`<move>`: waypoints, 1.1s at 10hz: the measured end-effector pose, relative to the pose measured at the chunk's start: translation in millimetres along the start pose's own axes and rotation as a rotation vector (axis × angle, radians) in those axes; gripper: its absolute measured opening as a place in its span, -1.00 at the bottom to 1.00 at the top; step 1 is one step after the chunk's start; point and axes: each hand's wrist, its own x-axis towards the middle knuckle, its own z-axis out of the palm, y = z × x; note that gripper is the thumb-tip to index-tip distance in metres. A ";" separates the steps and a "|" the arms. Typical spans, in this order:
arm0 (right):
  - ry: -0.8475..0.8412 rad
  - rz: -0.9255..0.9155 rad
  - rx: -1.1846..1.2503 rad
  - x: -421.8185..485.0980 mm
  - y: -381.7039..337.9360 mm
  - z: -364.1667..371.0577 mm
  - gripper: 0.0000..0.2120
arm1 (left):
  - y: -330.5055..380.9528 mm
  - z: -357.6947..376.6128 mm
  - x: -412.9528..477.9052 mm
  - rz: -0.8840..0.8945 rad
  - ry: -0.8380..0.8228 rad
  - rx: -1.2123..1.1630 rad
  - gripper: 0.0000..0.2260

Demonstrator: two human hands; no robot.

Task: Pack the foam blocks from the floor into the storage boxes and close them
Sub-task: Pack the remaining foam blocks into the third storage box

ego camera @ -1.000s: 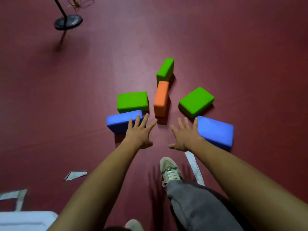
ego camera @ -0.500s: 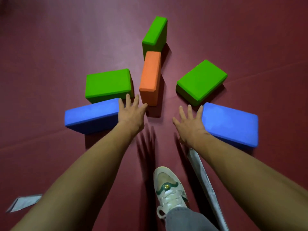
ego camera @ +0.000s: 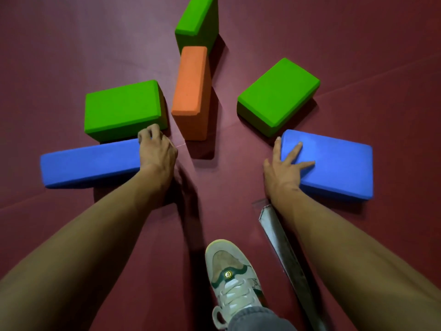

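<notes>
Now the person's left hand [ego camera: 156, 151] is clamped over the near end of the left blue rectangular foam block [ego camera: 90, 163], its fingers [ego camera: 150, 133] curled down over the block's end, into the narrow gap beside the left green rectangular foam block [ego camera: 124, 108]. The right hand [ego camera: 284, 170] lies spread and flat on the near corner of the right blue rectangular foam block [ego camera: 334, 163]: two fingers are straight on the top face and one runs along the end face, so it is touching rather than clenching.

Both blue blocks lie on the dark red floor [ego camera: 71, 44], one on each side of the person. Between them, farther out, an orange rectangular foam block [ego camera: 191, 91] stands on its long narrow side. The left green block lies flat, just beside the orange one and against the left blue block. A right green rectangular foam block [ego camera: 276, 94] lies flat, turned at an angle, its near corner just beside the right blue block. Beyond the orange block a far green rectangular foam block [ego camera: 198, 17] stands on edge, its top cut off by the frame.

Nearer, a beige and green laced shoe [ego camera: 233, 278] is planted between the forearms under a grey trouser leg [ego camera: 253, 318], and a strip of silvery tape [ego camera: 286, 254] runs along the floor by the right forearm.
</notes>
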 end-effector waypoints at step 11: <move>0.501 -0.155 0.124 -168.7 122.0 -247.2 -0.47 | -156.6 -172.9 -178.4 -0.040 0.143 -0.291 -0.38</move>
